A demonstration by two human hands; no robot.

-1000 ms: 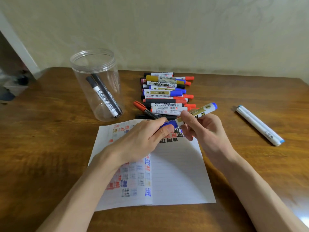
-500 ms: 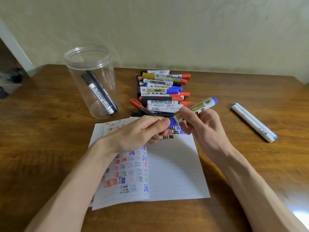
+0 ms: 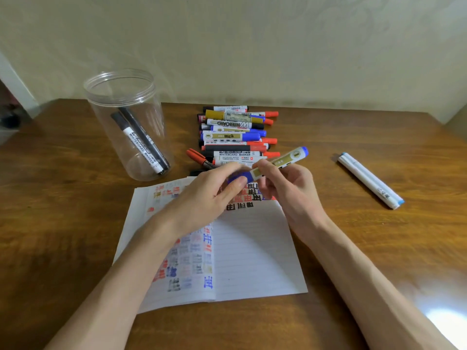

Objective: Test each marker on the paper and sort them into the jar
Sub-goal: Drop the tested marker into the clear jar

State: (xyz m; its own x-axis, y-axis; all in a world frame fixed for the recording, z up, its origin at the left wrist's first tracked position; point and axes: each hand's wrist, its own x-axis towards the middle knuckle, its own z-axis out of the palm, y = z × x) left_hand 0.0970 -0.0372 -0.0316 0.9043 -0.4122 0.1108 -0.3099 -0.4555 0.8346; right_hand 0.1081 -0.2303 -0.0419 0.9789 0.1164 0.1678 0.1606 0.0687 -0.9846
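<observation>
A blue whiteboard marker (image 3: 283, 160) is held slantwise above the top of the lined paper (image 3: 252, 248). My right hand (image 3: 285, 188) grips its white-and-gold barrel. My left hand (image 3: 212, 195) pinches the blue cap (image 3: 238, 177) at its lower end. The paper bears several ink test marks in red, blue and black. A clear plastic jar (image 3: 126, 122) stands upright at the back left, with two black markers (image 3: 141, 142) leaning inside. A pile of markers (image 3: 235, 135) lies behind my hands.
Two white markers with light-blue ends (image 3: 369, 180) lie side by side on the right of the wooden table (image 3: 63, 223). A red marker (image 3: 199, 157) sits at the pile's left edge. A pale wall runs along the table's back edge.
The hands and blue marker have stayed almost in place over the paper's top; the view has shifted a little. My left fingers are blurred at the cap.
</observation>
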